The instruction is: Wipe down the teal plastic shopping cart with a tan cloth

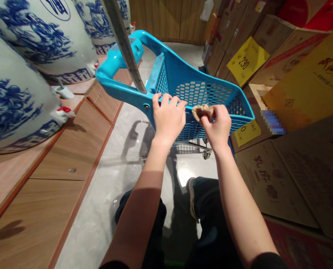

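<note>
A bright blue plastic shopping basket on wheels stands tilted in the aisle in front of me. My left hand grips its near rim, fingers curled over the edge. My right hand pinches a crumpled brownish cloth and presses it against the same rim, just right of the left hand. A grey metal handle bar rises from the basket toward the upper left.
Large white jars with blue patterns and small taps sit on a wooden cabinet at left. Stacked cardboard boxes with yellow price tags line the right. Grey tiled floor runs between. My legs and a shoe are below.
</note>
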`<state>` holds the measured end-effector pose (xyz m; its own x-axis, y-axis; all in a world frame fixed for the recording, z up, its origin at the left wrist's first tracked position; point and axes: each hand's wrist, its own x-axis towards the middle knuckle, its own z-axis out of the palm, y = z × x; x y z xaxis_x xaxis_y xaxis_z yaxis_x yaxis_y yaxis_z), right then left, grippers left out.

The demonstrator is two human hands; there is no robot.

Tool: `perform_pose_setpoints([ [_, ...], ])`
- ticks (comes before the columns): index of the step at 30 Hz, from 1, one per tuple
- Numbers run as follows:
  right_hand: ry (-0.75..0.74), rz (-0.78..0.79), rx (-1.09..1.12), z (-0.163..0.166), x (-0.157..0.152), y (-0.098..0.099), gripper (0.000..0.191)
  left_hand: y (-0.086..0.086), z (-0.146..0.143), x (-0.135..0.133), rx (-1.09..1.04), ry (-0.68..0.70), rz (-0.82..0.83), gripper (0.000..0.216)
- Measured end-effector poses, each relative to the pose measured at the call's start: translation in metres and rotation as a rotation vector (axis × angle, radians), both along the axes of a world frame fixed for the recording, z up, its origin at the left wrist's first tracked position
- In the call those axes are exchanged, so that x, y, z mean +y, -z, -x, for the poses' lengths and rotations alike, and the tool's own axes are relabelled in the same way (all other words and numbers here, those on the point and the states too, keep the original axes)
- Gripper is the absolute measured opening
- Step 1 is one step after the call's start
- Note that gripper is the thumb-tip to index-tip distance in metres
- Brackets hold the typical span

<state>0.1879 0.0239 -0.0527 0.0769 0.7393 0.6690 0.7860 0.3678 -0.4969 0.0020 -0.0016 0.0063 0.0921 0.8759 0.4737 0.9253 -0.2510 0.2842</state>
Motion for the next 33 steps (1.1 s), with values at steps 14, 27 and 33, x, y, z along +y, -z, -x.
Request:
perform_pose_setpoints([
  [14,-0.242,0.118,-0.054,0.034,-0.002,-0.003,0.055,0.0,-0.001,0.0,-0.07,0.015,0.003,0.039],
  [27,-0.109,0.115,-0.068,0.019,-0.008,0.002,0.056,0.001,0.018,-0.003,-0.267,-0.104,-0.256,0.034],
  [33,-0.179,0.123,-0.067,0.029,-0.008,-0.005,0.056,0.004,0.021,-0.002,-0.271,-0.104,-0.238,0.033],
])
